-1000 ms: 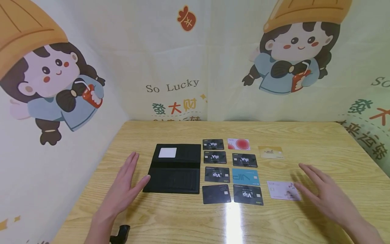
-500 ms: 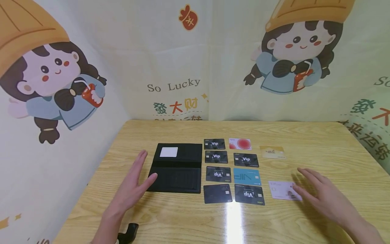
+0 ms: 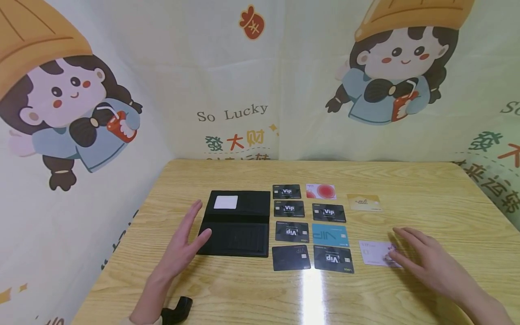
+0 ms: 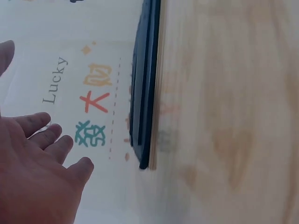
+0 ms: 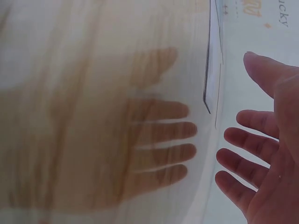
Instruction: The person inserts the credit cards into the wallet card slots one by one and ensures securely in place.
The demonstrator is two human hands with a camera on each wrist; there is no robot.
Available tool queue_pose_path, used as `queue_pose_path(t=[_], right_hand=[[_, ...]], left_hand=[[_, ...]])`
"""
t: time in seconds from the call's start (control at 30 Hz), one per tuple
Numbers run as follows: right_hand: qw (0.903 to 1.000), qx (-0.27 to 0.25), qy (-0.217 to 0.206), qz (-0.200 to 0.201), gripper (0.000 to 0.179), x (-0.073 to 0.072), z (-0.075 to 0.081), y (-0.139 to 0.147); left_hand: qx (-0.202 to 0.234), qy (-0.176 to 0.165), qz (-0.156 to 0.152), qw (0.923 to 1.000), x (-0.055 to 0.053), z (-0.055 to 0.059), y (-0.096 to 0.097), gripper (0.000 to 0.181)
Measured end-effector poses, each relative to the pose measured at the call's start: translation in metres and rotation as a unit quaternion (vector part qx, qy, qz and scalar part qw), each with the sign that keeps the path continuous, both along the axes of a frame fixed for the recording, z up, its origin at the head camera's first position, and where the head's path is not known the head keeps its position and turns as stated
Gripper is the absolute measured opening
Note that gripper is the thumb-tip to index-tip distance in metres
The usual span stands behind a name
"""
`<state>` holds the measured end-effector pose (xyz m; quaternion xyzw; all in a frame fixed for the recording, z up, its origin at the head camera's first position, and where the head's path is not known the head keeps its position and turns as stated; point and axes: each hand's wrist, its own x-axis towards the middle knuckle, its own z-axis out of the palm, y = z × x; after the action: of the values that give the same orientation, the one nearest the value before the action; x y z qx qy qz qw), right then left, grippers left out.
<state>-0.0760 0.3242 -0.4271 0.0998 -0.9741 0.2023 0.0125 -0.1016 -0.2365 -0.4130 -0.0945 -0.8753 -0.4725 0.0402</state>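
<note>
A black bifold wallet (image 3: pixel 243 239) lies spread flat on the wooden table, a white rectangle (image 3: pixel 225 202) showing in its upper half. My left hand (image 3: pixel 182 248) hovers by the wallet's left edge, fingers extended and thumb apart, holding nothing. In the left wrist view the wallet (image 4: pixel 145 93) appears edge-on beyond that hand (image 4: pixel 42 163). My right hand (image 3: pixel 430 262) hangs with relaxed fingers over the right end of a lilac VIP card (image 3: pixel 375 253), partly covering it. The right wrist view shows this hand (image 5: pixel 261 149) spread, its reflection on the tabletop.
Right of the wallet, cards lie in rough columns: several black ones, including a Vip card (image 3: pixel 333 258), a blue card (image 3: pixel 330 235) and a pink-red card (image 3: pixel 321 191). A gold card (image 3: pixel 364 202) lies farther right. Behind the table (image 3: pixel 243 293) hangs a printed cloth (image 3: pixel 308 90).
My left hand has shifted right, closer to the wallet's edge. The right hand has moved slightly left over the lilac card. The wallet and cards keep their places on the table.
</note>
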Motion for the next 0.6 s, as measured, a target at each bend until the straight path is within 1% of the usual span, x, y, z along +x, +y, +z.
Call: queue_pose_path(t=[0.07,0.17,0.3,0.4,0.53,0.6], right_hand=[[0.9999,0.005,-0.009,-0.001,0.071,0.000,0.000,-0.001],[0.9999,0.010,-0.012,0.001,0.072,0.000,0.000,-0.002],[0.9999,0.012,-0.006,0.009,0.071,0.000,-0.001,-0.002],[0.9997,0.014,0.008,0.018,0.068,-0.001,-0.002,-0.002],[0.9993,0.020,0.017,0.026,0.065,-0.002,-0.004,-0.002],[0.9994,0.024,0.007,0.024,0.066,-0.002,-0.004,-0.002]], left_hand=[[0.007,0.000,-0.002,1.0000,-0.002,-0.003,0.000,0.073],[0.006,0.006,-0.004,1.0000,-0.005,-0.008,-0.001,0.073],[-0.002,0.017,-0.010,0.9998,-0.010,-0.014,-0.002,0.075],[-0.010,0.021,-0.015,0.9996,-0.012,-0.019,-0.004,0.076],[-0.019,0.015,-0.018,0.9995,-0.014,-0.023,-0.007,0.078],[-0.021,0.010,-0.019,0.9996,-0.015,-0.025,-0.008,0.080]])
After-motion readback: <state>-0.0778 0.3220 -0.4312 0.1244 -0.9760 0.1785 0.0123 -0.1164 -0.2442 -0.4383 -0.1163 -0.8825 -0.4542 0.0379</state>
